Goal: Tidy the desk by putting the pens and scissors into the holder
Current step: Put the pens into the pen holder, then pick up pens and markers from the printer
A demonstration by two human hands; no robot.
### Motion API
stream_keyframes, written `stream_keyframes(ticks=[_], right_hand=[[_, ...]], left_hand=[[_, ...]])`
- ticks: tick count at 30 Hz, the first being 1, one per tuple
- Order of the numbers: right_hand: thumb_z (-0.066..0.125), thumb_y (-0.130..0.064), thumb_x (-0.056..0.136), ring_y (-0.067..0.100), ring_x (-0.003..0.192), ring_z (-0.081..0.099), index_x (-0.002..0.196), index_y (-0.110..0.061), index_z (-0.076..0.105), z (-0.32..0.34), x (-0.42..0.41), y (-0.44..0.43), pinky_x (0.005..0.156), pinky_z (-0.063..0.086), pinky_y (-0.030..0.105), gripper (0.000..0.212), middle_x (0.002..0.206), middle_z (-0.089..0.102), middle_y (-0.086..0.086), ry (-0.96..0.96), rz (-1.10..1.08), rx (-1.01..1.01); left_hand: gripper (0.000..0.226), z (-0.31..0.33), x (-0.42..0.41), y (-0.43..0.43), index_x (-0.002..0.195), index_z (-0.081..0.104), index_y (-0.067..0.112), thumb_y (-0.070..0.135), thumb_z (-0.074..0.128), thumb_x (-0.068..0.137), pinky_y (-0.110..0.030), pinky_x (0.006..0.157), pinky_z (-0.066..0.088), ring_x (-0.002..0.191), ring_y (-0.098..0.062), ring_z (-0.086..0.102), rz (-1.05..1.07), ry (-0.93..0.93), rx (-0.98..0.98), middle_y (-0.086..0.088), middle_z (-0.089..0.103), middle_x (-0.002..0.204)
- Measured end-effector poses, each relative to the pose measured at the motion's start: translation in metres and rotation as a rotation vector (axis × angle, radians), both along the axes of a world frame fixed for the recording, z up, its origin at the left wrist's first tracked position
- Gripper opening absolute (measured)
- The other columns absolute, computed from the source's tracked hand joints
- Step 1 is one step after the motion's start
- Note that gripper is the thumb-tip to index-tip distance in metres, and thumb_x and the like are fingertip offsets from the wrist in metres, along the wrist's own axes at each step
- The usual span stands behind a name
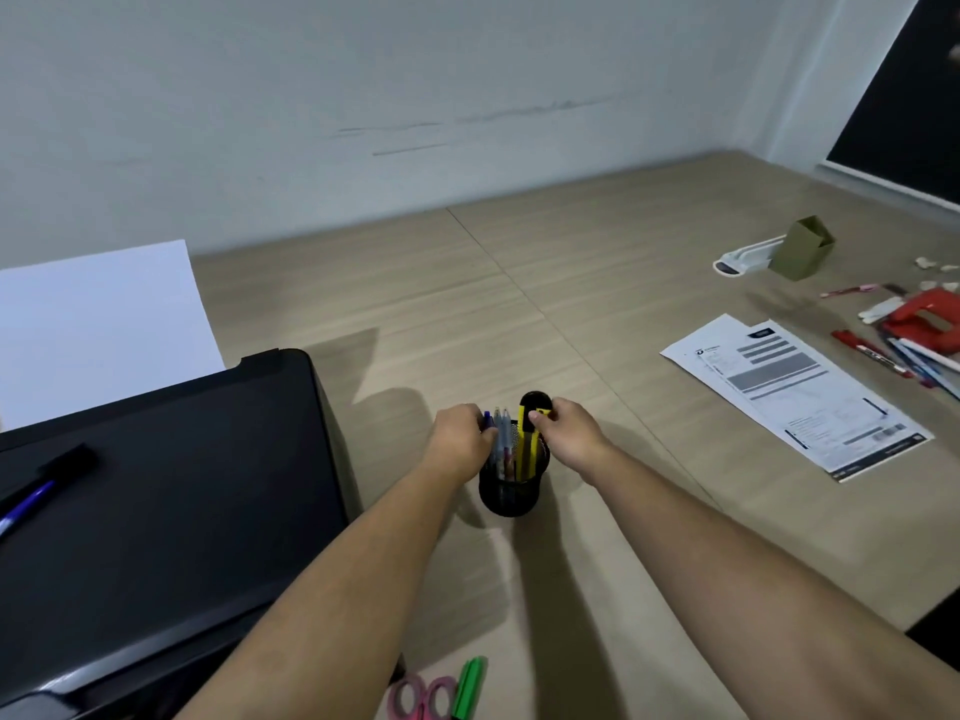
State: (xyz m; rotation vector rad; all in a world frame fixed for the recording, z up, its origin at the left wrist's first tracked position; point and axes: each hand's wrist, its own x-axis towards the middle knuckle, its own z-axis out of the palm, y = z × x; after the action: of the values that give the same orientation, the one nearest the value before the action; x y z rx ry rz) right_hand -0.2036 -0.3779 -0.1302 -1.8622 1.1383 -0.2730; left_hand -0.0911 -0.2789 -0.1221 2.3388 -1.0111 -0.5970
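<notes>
A black mesh holder [508,493] stands on the desk in the middle of the view. Several pens [500,433] stand in it, and my left hand [462,439] grips them at the holder's left rim. A yellow and black utility knife [530,433] sticks up from the holder, with my right hand [571,433] pinching its top end. Pink-handled scissors [423,696] and a green marker [470,685] lie on the desk near the bottom edge. More pens and markers [898,356] lie at the far right.
A black printer [156,485] fills the left side, with a blue pen [23,506] on its lid and white paper [98,319] behind. A printed sheet [795,392], a red hole punch [930,319], an olive box [802,249] and a white tray lie right.
</notes>
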Motion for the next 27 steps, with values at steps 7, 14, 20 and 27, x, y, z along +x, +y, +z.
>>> stream_keyframes(ticks=[7,14,20,27], right_hand=[[0.056,-0.025,0.092,0.021,0.088,0.056,0.117,-0.012,0.052,-0.003,0.003,0.001,0.072,0.040,0.027,0.029,0.097,0.056,0.004,-0.049,-0.058,-0.036],[0.052,-0.025,0.093,0.016,0.095,0.051,0.121,-0.015,0.049,0.035,0.012,-0.003,0.079,0.038,0.028,0.031,0.118,0.055,0.006,-0.145,-0.097,-0.195],[0.052,-0.023,0.091,0.017,0.090,0.053,0.113,-0.016,0.054,0.096,0.064,0.039,0.076,0.037,0.028,0.023,0.106,0.057,0.001,-0.318,0.008,-0.307],[0.047,-0.018,0.089,0.013,0.069,0.053,0.104,-0.019,0.056,0.129,0.155,0.169,0.059,0.039,0.025,0.017,0.075,0.053,-0.010,-0.364,0.377,-0.252]], left_hand=[[0.026,0.000,0.001,-0.002,0.109,0.045,0.012,0.019,0.060,0.089,-0.031,0.059,0.041,0.077,-0.026,0.060,0.106,0.045,-0.059,-0.014,0.062,0.095],[0.018,0.040,0.017,0.014,0.106,0.047,0.013,0.012,0.054,0.090,-0.041,0.075,0.054,0.086,-0.032,0.066,0.101,0.031,-0.119,-0.016,0.063,0.099],[0.012,0.108,0.052,0.069,0.099,0.055,0.013,0.015,0.053,0.087,-0.038,0.071,0.054,0.078,-0.026,0.062,0.134,-0.140,-0.212,-0.009,0.064,0.090],[0.010,0.148,0.123,0.223,0.088,0.060,0.012,0.013,0.051,0.084,-0.031,0.068,0.049,0.082,-0.027,0.061,0.400,-0.306,-0.191,-0.010,0.067,0.095]])
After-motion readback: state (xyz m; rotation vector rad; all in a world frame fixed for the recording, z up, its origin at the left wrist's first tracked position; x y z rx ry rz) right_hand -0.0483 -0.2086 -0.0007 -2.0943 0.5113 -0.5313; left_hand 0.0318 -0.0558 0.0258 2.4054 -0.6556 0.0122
